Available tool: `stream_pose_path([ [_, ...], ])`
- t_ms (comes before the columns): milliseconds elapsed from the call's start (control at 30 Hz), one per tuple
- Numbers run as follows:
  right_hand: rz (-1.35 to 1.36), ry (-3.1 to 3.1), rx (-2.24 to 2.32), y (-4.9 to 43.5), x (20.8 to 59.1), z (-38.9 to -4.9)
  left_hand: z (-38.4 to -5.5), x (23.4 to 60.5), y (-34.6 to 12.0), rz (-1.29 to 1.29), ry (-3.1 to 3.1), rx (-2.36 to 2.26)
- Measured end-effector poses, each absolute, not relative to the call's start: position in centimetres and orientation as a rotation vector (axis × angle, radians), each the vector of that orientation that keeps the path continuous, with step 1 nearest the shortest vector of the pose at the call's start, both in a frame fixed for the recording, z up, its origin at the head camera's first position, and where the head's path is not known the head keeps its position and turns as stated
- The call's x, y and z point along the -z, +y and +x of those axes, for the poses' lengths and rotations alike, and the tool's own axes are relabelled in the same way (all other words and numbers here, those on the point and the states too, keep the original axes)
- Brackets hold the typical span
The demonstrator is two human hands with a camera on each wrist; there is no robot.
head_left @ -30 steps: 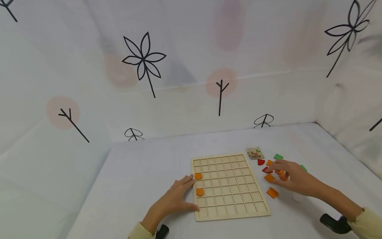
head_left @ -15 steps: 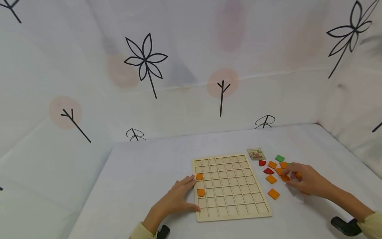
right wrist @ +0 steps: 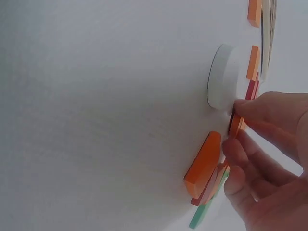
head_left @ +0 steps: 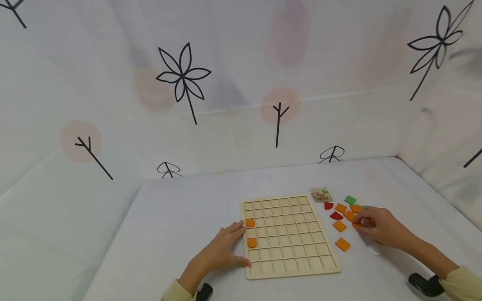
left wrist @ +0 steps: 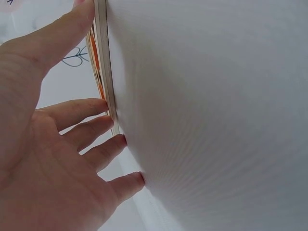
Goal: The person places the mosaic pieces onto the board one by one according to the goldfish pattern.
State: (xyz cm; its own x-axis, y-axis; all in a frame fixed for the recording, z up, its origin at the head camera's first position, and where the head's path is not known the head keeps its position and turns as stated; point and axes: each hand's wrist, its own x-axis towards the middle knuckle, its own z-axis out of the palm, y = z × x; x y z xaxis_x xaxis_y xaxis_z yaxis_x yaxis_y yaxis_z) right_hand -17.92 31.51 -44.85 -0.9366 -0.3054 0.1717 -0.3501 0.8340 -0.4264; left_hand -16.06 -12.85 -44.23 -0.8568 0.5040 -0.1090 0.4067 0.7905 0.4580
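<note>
A wooden grid board lies on the white-covered table, with two orange discs in cells of its left column. My left hand rests at the board's left edge, fingers spread and fairly straight; in the left wrist view the fingertips touch the board's side. Right of the board, my right hand pinches an orange disc between thumb and fingers, low over the table. Close to the thumb is a white disc. Part of the pinched disc is hidden by the fingers.
Several orange square tiles, two red pieces with curved edges and a green tile lie around the right hand. A small patterned card sits by the board's top right corner. Patterned cloth walls stand behind.
My right hand has shifted right among the loose pieces, and its thumb and fingers have come together on an orange disc. The left hand stays at the board's edge.
</note>
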Motion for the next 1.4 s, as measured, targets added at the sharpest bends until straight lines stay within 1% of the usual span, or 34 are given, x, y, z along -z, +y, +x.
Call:
stream_pose_path([
  [167,0.574,-2.872,-0.742,31.2,44.6,-17.8,-16.0,44.3,-12.9,0.717,2.753,-0.642],
  [367,0.849,-2.662,-0.878,29.2,43.8,-17.5,-16.1,44.4,-12.9,0.717,2.755,-0.641],
  [467,0.940,-2.613,-0.942,27.7,43.3,-17.4,-16.1,44.4,-12.9,0.718,2.753,-0.648],
  [767,1.095,-2.593,-1.107,22.8,42.5,-17.2,-16.1,44.2,-13.0,0.721,2.753,-0.663],
  [900,1.119,-2.645,-1.168,21.0,42.4,-17.0,-16.2,44.5,-13.0,0.721,2.748,-0.671],
  [1200,1.264,-2.631,-1.283,17.9,42.8,-16.8,-16.1,44.4,-13.1,0.710,2.743,-0.682],
  [1400,1.297,-2.671,-1.309,16.4,43.1,-16.9,-16.2,44.4,-13.0,0.701,2.745,-0.660],
])
